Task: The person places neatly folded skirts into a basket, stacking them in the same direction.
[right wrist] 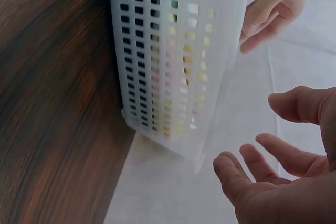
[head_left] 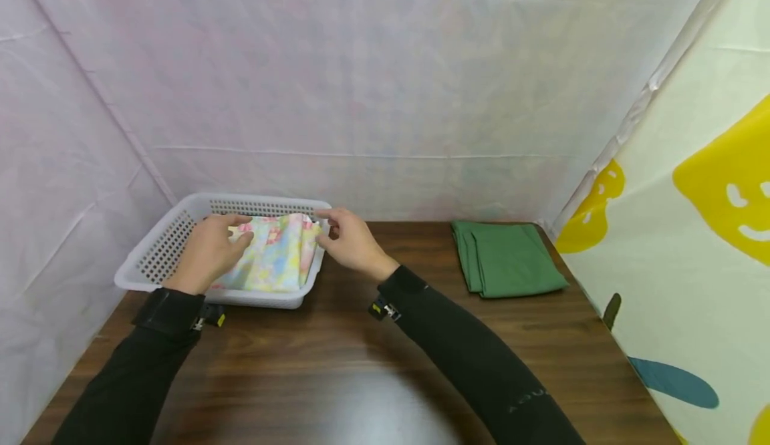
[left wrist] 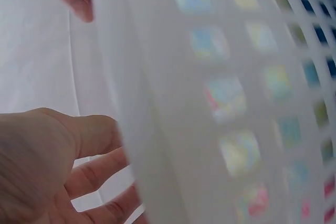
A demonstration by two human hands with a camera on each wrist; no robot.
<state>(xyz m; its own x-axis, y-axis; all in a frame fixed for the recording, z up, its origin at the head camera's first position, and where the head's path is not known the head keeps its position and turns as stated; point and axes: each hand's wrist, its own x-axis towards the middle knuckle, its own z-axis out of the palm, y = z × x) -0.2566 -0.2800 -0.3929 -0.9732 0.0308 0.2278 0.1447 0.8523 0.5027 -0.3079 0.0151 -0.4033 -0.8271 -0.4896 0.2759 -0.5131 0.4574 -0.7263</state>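
A folded cloth with a pastel floral pattern (head_left: pixel 273 254) lies inside a white perforated plastic basket (head_left: pixel 129 276) at the back left of the table. Over the basket's left part is my left hand (head_left: pixel 213 248), its fingers loosely bent and holding nothing. My right hand (head_left: pixel 355 241) hovers at the basket's right rim beside the cloth. In the right wrist view that right hand (right wrist: pixel 283 166) has its fingers spread, apart from the basket wall (right wrist: pixel 220 66). The basket wall (left wrist: pixel 157 103) hides the left hand's (left wrist: pixel 58 166) fingertips in the left wrist view.
A folded green cloth (head_left: pixel 511 261) lies at the table's back right. The brown wooden table (head_left: pixel 337 351) meets a white fabric wall (head_left: pixel 385 97) behind. A printed curtain with yellow shapes (head_left: pixel 680 284) hangs along the right side.
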